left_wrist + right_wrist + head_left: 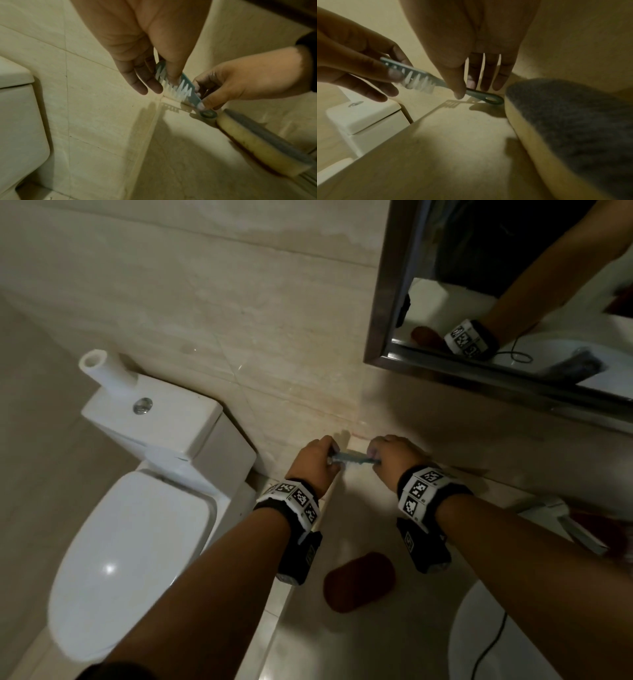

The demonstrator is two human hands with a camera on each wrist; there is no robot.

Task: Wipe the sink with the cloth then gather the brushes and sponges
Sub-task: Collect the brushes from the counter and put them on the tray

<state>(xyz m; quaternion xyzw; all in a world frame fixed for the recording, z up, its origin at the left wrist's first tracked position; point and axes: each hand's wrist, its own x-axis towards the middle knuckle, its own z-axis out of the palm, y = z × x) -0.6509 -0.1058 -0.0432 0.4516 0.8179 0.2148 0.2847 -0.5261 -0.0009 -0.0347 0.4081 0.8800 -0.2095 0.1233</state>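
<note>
A teal brush [356, 459] with white bristles hangs just above the back left corner of the counter, close to the wall. My left hand [330, 458] pinches its bristle end between thumb and fingers [161, 83]. The handle end, near its hanging hole, is pinched by my right hand [375, 458], thumb against fingers [465, 89]. In the right wrist view the brush [436, 81] slopes down to the right. A yellow sponge [257, 142] with a grey scouring face lies on the counter just right of the handle tip. A dark red sponge [359, 582] lies nearer me.
The white sink [479, 628] curves in at the lower right, with a black cable across it. A toilet [137, 542] and its cistern [164, 422] stand left of the counter edge. A mirror [513, 302] hangs above; it reflects a grey cloth in the basin.
</note>
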